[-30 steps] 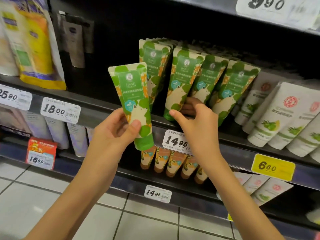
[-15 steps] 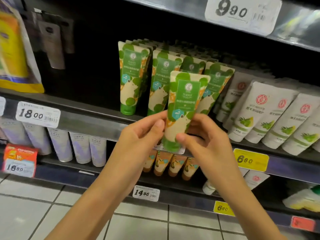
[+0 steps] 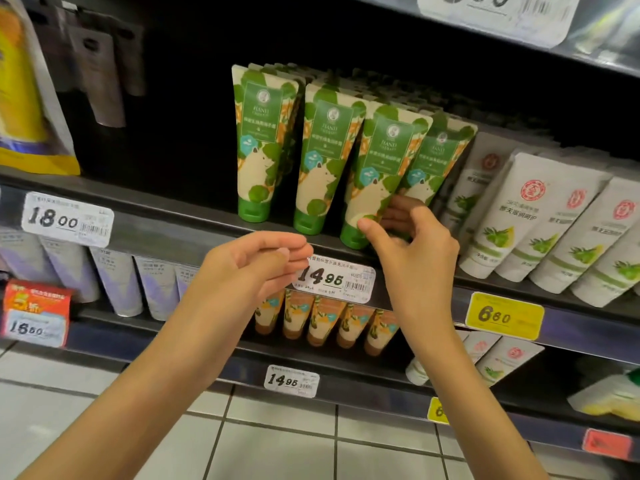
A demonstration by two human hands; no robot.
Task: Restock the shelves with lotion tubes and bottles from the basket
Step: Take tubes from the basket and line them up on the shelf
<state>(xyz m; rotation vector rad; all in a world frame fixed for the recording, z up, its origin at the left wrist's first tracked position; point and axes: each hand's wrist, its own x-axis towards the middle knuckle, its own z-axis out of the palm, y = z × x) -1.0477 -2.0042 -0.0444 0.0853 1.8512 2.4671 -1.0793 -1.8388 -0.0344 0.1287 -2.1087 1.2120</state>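
Above the price tag, the green tube is pinched by the right hand, probably to stand it straight, while the left hand is held relaxed and empty.

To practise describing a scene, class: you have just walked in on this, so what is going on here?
A person is stocking a dark shop shelf. Their right hand pinches the lower end of a green and cream plastic hand-cream tube, third in a front row of four matching tubes, standing cap-down at the shelf edge. The left hand holds nothing, fingers loosely curled in front of a white 14.95 price label. White tubes with green fruit pictures lean to the right.
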